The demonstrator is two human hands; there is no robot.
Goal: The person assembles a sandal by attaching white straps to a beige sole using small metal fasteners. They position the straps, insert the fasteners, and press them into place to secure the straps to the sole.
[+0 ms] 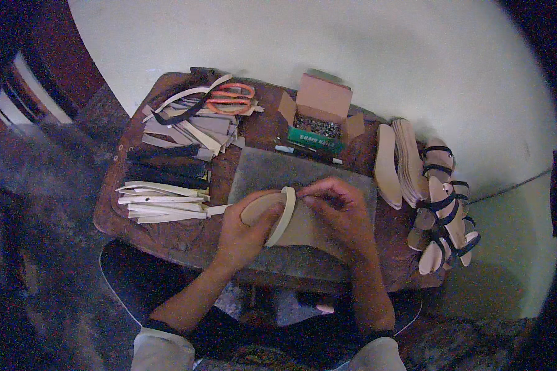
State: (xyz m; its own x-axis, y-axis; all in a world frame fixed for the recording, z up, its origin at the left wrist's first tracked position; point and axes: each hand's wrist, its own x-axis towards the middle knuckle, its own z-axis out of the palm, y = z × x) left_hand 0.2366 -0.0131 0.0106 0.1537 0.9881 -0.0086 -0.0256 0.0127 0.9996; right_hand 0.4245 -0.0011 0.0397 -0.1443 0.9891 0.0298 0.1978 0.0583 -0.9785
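My left hand [240,234] is closed around a beige shoe sole [260,209], held above the grey mat at the near middle of the table. A cream strap [281,221] arches across this sole, beside my left thumb. My right hand [341,211] is pinched at the strap's far end, its fingertips close together. Whatever small thing may be between those fingertips is too small to make out. Below and between my hands lies a tan sheet or panel [315,238], partly hidden by my right hand.
Cream strips [161,201], dark strips [161,167] and orange-handled scissors [232,99] on grey pieces lie left. An open box of small metal nails [319,127] stands at the back, a pen [303,153] before it. Stacked soles [405,161] and black-strapped sandals [449,210] line the right edge.
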